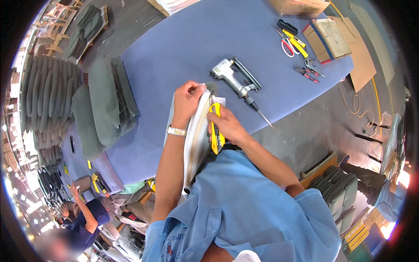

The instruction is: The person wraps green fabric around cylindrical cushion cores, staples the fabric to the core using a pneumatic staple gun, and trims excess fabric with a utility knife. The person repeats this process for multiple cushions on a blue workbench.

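Observation:
My left hand pinches the far end of a grey-green upholstered seat pad, which stands on edge against my body. Its white underside faces up, with a brownish line running along it. Wrapped around a yellow utility knife, my right hand is close to the pad's right side. Whether the blade touches the fabric is hidden. A small white flap sticks out beside the knife. Beyond my hands, a silver and black pneumatic staple gun lies on the blue-covered table.
Grey-green seat pads lie at the table's left, near a tall stack. Scissors, a yellow cutter, pliers and a worn box sit at right. A co-worker is at lower left.

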Demonstrator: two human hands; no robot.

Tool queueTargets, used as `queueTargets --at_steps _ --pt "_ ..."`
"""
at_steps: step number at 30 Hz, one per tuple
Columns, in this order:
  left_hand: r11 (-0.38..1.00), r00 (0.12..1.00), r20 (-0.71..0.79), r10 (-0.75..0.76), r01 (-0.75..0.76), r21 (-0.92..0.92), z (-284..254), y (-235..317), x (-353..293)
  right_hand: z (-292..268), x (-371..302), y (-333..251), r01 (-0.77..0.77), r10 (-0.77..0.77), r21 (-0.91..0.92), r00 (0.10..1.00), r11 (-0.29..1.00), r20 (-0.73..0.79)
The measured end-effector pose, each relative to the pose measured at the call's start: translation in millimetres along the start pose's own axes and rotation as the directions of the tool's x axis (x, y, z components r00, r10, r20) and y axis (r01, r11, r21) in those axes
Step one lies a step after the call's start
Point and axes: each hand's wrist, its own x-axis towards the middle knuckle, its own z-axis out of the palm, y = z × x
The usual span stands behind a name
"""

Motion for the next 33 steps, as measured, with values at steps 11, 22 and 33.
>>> queueTargets --at_steps 11,22,33 --pt "0.854 0.93 -0.033 0.366 -0.322 0.408 -9 29 -4 -22 -37 -29 0.286 -0.306 -0.182 0.948 0.941 -0.089" --pt "0.991 0.998 0.046 0.032 -0.038 0.127 -14 75 -94 12 -51 -44 0.414 -0.381 -0.652 0.902 0.635 0.201" --pt "0.793 0.961 0.242 0.133 -0.249 0.556 -29 87 -102 -22 12 -16 0.207 -0.442 -0.695 0.88 0.689 -0.176"
